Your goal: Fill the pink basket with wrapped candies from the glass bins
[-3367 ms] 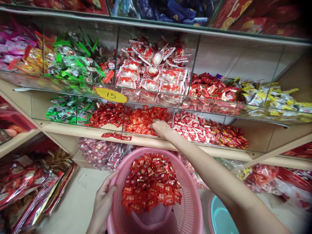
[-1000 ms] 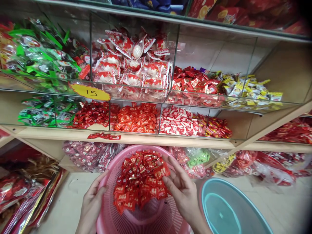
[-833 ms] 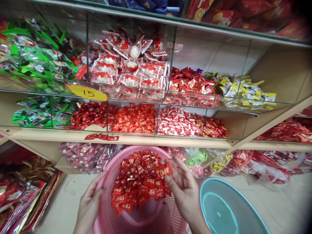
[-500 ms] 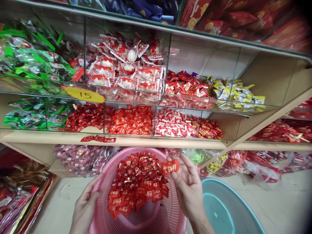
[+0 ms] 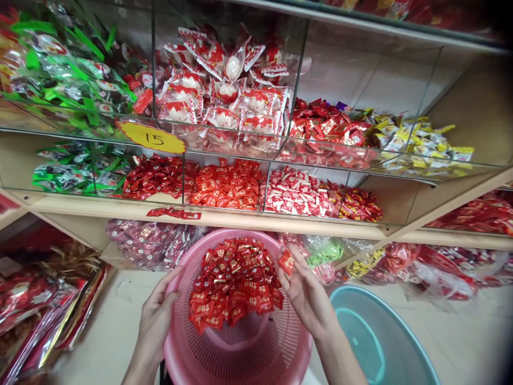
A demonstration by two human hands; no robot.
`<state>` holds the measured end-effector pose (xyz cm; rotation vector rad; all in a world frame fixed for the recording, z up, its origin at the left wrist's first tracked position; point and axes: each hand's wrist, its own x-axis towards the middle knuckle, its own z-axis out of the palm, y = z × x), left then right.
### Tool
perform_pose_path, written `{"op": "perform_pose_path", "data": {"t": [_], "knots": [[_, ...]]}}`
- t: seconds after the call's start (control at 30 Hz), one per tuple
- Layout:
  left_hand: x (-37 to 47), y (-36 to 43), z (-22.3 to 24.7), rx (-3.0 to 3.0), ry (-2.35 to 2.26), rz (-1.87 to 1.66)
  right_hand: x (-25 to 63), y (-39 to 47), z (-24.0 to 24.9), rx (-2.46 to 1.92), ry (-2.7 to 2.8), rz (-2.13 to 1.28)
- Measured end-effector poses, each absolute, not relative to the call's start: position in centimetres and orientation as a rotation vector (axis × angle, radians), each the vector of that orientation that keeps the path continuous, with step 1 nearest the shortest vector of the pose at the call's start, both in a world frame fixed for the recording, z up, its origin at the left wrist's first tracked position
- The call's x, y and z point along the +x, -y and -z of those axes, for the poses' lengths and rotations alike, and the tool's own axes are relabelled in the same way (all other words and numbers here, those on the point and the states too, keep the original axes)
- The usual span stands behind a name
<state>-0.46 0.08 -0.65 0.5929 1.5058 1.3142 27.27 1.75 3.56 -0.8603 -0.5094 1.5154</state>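
A left hand (image 5: 154, 318) clamps the rim of a pink perforated plastic basket (image 5: 301, 350), while the right hand (image 5: 308, 299), well apart from it across the basket, pinches a single red sachet (image 5: 287, 262) between thumb and fingers, near the far right part of the rim. Whether that hand touches the basket cannot be told. Half a second ago the sachet's gold lettering faced the camera broadside; now the packet is turned, showing a smaller face. Some three seconds earlier, the same hand was in the bin of orange-red sachets (image 5: 226, 184) on the low shelf ahead of both hands. Between the hands, a heap of red-wrapped sweets (image 5: 236, 280) lies in the basket. A teal tub (image 5: 404, 334) stands to the right of the right forearm, and a yellow price tag (image 5: 152, 138) marked 15 hangs beyond the left hand.
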Motion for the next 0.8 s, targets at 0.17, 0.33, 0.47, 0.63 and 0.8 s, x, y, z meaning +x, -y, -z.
{"op": "perform_pose_path", "data": {"t": [0.17,0.33,0.47,0.63,0.8], "knots": [[-0.2,-0.1,0.3,0.586,-1.503,-1.332,26.5,-2.2,-1.8,-0.969,0.536,-1.736],[-0.1,0.0,0.2,0.613,-1.529,-1.324,25.7,-2.6,-0.1,-1.205,1.101,-1.59],[-0.1,0.0,0.3,0.644,-1.538,-1.345,25.0,-3.0,0.4,-1.439,1.898,-1.116],[-0.1,0.1,0.5,0.643,-1.512,-1.363,23.8,-4.0,-0.6,-1.485,2.461,-0.896],[-0.4,0.2,0.9,0.656,-1.497,-1.378,22.2,-4.7,-1.3,-1.307,2.764,-0.684]]}}
